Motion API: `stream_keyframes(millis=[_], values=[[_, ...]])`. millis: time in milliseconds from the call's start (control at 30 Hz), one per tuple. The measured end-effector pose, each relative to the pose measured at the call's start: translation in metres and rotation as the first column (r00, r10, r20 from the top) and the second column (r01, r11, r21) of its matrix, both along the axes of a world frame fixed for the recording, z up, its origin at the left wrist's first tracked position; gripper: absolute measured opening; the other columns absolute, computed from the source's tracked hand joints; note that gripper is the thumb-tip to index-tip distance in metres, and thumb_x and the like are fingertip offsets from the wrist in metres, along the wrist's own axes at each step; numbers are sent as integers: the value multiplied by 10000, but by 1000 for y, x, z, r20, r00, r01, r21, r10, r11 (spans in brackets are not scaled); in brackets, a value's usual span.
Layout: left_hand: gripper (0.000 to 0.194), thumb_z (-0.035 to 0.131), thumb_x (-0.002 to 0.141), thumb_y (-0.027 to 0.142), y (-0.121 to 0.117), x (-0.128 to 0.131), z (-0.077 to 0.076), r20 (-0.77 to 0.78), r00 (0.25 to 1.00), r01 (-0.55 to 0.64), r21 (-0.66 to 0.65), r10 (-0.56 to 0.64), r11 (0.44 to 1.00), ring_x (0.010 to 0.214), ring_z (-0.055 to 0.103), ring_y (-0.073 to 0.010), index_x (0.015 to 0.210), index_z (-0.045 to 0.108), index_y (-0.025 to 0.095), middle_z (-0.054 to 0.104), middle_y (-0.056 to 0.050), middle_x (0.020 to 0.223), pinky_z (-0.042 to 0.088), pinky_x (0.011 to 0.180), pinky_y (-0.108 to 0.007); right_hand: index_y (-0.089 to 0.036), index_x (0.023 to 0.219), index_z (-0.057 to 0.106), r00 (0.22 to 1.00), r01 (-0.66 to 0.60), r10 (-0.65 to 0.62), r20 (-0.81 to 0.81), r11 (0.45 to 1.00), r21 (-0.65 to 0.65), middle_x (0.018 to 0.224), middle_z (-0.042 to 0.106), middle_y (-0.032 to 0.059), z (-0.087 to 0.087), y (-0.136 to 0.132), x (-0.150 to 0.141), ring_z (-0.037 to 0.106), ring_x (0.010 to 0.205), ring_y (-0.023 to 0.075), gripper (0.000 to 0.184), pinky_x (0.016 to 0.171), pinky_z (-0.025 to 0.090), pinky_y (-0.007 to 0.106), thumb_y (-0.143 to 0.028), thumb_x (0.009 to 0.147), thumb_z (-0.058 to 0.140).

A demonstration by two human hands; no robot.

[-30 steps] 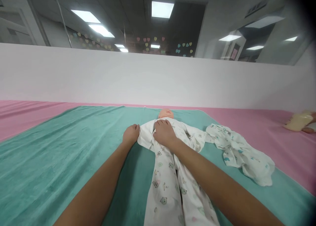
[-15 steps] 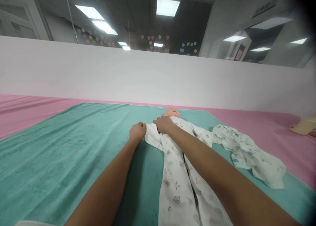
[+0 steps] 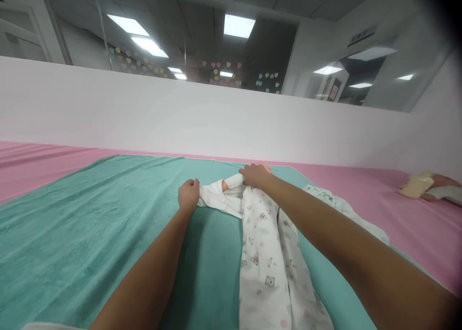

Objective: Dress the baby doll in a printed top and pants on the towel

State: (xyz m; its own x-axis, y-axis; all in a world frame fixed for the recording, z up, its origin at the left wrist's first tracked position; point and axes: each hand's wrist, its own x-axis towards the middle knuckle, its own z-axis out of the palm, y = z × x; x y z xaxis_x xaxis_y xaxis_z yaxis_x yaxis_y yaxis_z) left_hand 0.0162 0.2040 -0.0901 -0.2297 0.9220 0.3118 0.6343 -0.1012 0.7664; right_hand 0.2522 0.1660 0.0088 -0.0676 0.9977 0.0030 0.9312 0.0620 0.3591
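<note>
A baby doll lies on its back, with its head (image 3: 267, 168) mostly behind my right hand. Under and around it is a white baby garment (image 3: 265, 243) printed with small animals, its long legs reaching toward me. My left hand (image 3: 188, 194) is closed on the end of the garment's sleeve (image 3: 215, 196), pulling it taut to the left. The doll's small hand (image 3: 225, 185) shows at the sleeve's opening, below a white inner cuff (image 3: 234, 180). My right hand (image 3: 255, 175) is wrapped over the doll's upper arm near the shoulder; its fingertips are partly hidden.
A teal blanket (image 3: 90, 234) covers a pink sheet (image 3: 371, 181). A crumpled white cloth (image 3: 346, 207) lies to the right, partly behind my right forearm. At the far right is a pale yellowish object (image 3: 417, 184) beside a skin-toned one. A white wall (image 3: 180, 113) and window stand behind.
My left hand has drawn the sleeve end to the left. My right hand has moved right and up, and the doll's hand now shows at the sleeve. The view has shifted slightly right.
</note>
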Motion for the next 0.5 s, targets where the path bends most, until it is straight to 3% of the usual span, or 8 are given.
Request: stream_keyframes(millis=[267, 500], values=[[343, 370, 836, 400, 0, -7, 2, 51, 997, -50, -26, 52, 998, 575, 404, -159, 565, 442, 202, 498, -29, 605, 285, 536, -256, -259, 1170, 476, 997, 43, -38, -64, 996, 82, 1144, 537, 114, 16, -12, 27, 521, 1000, 297, 428, 747, 446, 444, -420, 778, 536], [360, 363, 837, 414, -2, -6, 1, 56, 998, -19, -19, 20, 1000, 569, 394, -156, 551, 419, 203, 478, -18, 590, 279, 536, -257, -234, 1166, 481, 996, -5, 14, -93, 995, 103, 1155, 544, 117, -2, -16, 10, 517, 1022, 308, 401, 762, 440, 435, -417, 809, 481]])
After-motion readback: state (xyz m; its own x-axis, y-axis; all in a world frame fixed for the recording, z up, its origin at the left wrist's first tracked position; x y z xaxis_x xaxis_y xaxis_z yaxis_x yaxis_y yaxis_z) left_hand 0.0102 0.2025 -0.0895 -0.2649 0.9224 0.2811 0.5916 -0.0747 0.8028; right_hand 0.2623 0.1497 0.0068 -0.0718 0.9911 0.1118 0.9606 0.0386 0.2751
